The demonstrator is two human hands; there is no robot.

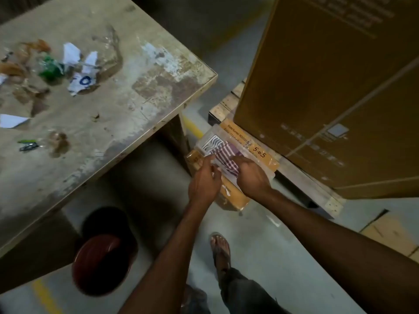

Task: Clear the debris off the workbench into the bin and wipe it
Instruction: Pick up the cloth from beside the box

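The worn workbench [127, 103] fills the upper left. Debris lies on its left part: crumpled white paper with blue letters [80, 71], a green plastic scrap [49, 68], brown wrappers [13, 70] and a torn white piece [11, 120]. A dark red bin [102, 261] stands on the floor beside the bench's near edge. To the right of the bench, both hands reach a striped cloth [226, 158] lying on a small orange box [254, 152]. My left hand [204, 180] pinches the cloth's left edge. My right hand [251, 175] grips its right side.
A tall brown carton [328, 87] on a wooden pallet [226, 103] stands close at the right. Flattened cardboard [390, 234] lies on the floor at far right. A sandalled foot [221, 248] is on the grey floor. Small green-and-dark bits [28, 145] lie near the bench's left edge.
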